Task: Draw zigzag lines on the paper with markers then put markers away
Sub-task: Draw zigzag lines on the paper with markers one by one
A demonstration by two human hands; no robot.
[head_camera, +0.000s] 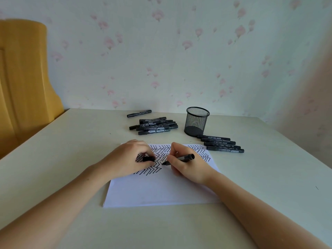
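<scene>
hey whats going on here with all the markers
A person is drawing black zigzag rows on a sheet of white paper. The right hand holds an uncapped black marker with its tip on the paper, and the left hand pinches the cap. The upper part of the sheet is filled. A pile of markers and a row of four lie beside the mesh pen cup, with one lone marker farther back.

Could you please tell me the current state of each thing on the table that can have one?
marker: uncapped, held in the right hand, tip on the paper.
cap: off, held in the left hand.
paper: far part covered in zigzags, near part blank.
mesh cup: upright, looks empty.
marker pile: loose heap, lying flat.
row of markers: four side by side, lying flat.
single marker: lying alone.
</scene>
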